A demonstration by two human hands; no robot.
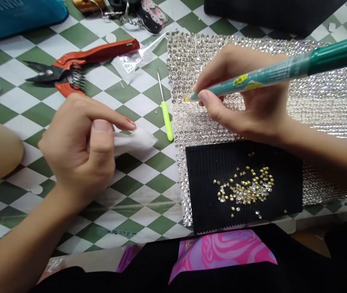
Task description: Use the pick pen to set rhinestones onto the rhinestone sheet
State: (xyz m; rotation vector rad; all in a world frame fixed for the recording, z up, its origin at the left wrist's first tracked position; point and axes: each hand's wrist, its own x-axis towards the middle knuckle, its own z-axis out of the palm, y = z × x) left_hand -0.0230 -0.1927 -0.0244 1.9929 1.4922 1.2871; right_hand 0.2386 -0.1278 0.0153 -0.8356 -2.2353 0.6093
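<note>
My right hand (247, 97) pinches a teal pen-shaped picker tool (283, 71), its yellowish tip touching the rhinestone-covered sheet (188, 53) near the sheet's left part. My left hand (82, 146) is closed on a crumpled white tissue (137, 140) resting on the checkered table, left of the sheet. A black ridged tray (204, 183) lies on the sheet's near part and holds several loose gold-backed rhinestones (247, 189).
Red-handled snips (72, 67) lie at the back left. A thin tool with a lime handle (166, 120) rests beside the sheet's left edge. A small clear bag (130, 61), keys (137, 12), a teal object (14, 16) and a pink packet (222, 250) are around.
</note>
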